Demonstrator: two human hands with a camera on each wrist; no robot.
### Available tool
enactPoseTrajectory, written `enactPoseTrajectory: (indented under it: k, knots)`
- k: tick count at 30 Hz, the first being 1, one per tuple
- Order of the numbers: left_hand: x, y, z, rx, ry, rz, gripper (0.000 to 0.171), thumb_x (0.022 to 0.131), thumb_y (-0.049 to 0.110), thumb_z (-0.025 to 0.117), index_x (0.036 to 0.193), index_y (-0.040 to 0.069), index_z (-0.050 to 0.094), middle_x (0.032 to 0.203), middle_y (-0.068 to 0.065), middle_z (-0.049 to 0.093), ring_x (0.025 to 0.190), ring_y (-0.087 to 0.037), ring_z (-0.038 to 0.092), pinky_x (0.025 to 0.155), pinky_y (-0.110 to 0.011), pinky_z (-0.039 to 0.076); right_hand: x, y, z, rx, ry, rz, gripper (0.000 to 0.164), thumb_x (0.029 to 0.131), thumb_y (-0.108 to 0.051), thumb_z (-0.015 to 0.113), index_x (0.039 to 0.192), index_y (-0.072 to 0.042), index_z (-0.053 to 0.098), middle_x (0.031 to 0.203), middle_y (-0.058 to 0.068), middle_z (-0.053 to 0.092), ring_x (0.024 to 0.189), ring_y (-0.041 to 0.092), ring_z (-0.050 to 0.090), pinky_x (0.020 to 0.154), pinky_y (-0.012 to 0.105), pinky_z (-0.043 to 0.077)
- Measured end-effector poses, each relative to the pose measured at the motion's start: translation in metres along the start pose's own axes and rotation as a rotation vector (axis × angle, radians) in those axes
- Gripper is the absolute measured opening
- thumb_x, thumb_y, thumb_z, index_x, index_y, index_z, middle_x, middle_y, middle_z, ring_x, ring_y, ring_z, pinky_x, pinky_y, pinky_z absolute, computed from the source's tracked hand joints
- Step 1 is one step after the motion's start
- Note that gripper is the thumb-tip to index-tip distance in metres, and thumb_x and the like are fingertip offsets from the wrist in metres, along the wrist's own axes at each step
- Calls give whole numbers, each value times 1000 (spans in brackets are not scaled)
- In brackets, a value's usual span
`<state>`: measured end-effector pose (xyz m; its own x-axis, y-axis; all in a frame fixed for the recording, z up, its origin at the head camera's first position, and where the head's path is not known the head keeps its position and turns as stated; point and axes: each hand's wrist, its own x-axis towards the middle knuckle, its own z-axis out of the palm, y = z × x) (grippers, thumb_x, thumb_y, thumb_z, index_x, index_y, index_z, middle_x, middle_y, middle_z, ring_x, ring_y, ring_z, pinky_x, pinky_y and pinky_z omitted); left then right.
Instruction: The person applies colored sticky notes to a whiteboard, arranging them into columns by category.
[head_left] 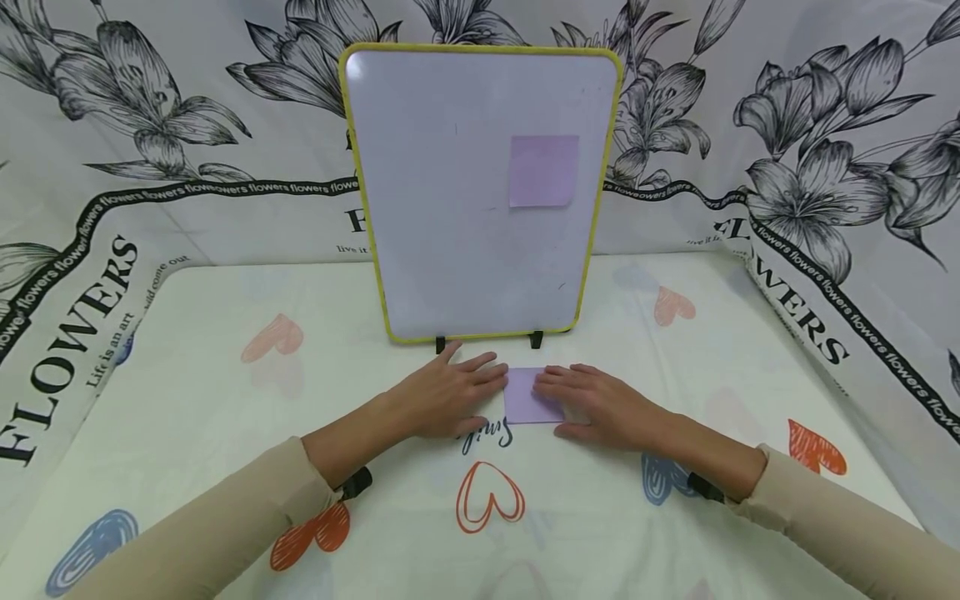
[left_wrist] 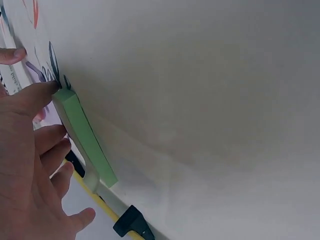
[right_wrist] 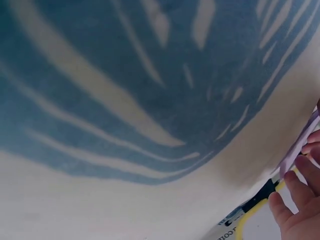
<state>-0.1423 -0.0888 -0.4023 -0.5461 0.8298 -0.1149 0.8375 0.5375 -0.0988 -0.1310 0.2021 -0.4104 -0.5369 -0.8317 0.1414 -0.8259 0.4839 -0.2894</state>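
Observation:
A purple paper square [head_left: 528, 408] lies on the table between the two hands. My left hand [head_left: 442, 396] is spread palm down at its left edge, fingertips touching or nearly touching it. In the left wrist view, a pale-green block [left_wrist: 89, 137] with a whitish upper edge lies below that hand [left_wrist: 35, 165]; thumb and fingers are along its far side. The head view does not show this block. My right hand [head_left: 607, 404] rests fingers on the purple square's right part. In the right wrist view its fingers [right_wrist: 297, 192] are only partly visible, with a purple edge beside them.
A yellow-framed whiteboard [head_left: 450, 208] stands upright behind the hands on black feet [head_left: 536, 340]. Another purple note [head_left: 543, 171] is stuck to its upper right. The white table cover [head_left: 420, 533] has printed hearts, and flower-printed cloth [head_left: 660, 108] hangs behind.

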Motion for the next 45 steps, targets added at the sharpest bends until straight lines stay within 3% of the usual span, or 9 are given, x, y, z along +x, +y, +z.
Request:
enactPoseTrajectory:
  k: [8, 19, 27, 35, 45]
  knots:
    - [2, -1, 0, -42, -3, 11, 63, 97, 46, 55, 150, 13, 46, 153, -2, 46, 144, -21, 36, 114, -57, 25, -2, -1, 0, 35, -14, 37, 52, 88, -26, 76, 133, -4, 62, 138, 12, 60, 132, 29, 53, 107, 48, 41]
    - [4, 0, -2, -62, -11, 17, 62, 96, 42, 56, 149, 9, 47, 152, -5, 47, 143, -23, 38, 114, -54, 29, -3, 2, 1, 21, -18, 1, 46, 89, -21, 75, 130, -1, 65, 134, 12, 63, 128, 30, 55, 106, 48, 42]
    - [3, 1, -2, -57, -25, 7, 63, 97, 43, 54, 150, 10, 46, 153, -4, 45, 143, -23, 38, 113, -53, 31, -3, 5, 1, 5, -2, -36, 33, 88, -16, 74, 119, -5, 71, 130, 11, 66, 126, 29, 57, 103, 47, 45]
    - [2, 3, -1, -73, -26, -6, 62, 97, 42, 54, 150, 10, 45, 155, -3, 43, 143, -22, 38, 113, -53, 32, -1, 5, -1, 35, -12, 12, 24, 92, -16, 71, 115, -10, 75, 126, 6, 68, 125, 25, 59, 101, 44, 48]
    - [0, 4, 0, -88, -19, -23, 62, 98, 42, 54, 150, 9, 45, 155, -4, 43, 143, -22, 39, 113, -52, 32, 2, 3, -3, 21, 76, -44, 22, 88, -6, 74, 109, -5, 75, 109, 3, 74, 111, 23, 67, 99, 45, 49]
